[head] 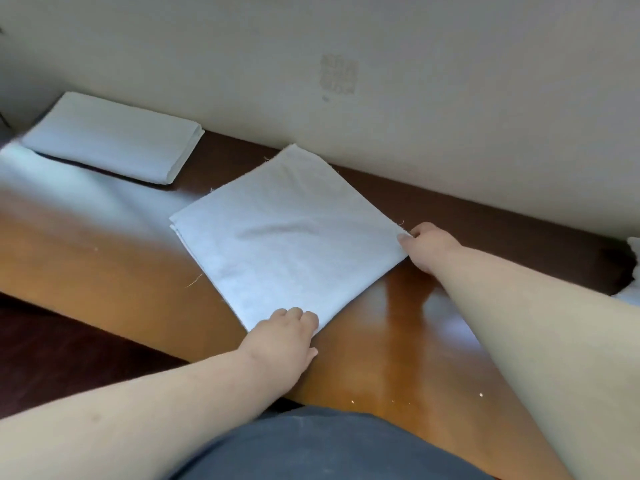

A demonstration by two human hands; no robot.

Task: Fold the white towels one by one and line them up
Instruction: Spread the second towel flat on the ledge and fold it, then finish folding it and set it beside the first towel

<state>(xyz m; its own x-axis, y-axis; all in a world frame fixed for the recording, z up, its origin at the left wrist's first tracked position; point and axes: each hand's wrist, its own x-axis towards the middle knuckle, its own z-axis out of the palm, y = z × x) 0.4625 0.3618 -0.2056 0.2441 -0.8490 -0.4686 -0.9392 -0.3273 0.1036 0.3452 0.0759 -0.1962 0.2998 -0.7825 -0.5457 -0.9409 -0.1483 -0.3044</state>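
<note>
The fingertips of the left hand (pixel 289 336) curl onto the near corner of the towel (pixel 287 237), so the corner itself is hidden. At the right edge, white cloth (pixel 632 271) is cut off by the frame and the right forearm. The far left of the desk (pixel 104 258) is blurred, and the mark on the wall (pixel 338 73) is unreadable.

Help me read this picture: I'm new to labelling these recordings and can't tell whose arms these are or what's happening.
There is no machine here. A camera worn on a person's head looks down at their own bare arms. On the wooden table lies a half-folded white towel. The left hand grips its near corner; the right hand pinches its right corner. A finished folded towel lies further left by the wall. More white cloth peeks in at the right edge.
</note>
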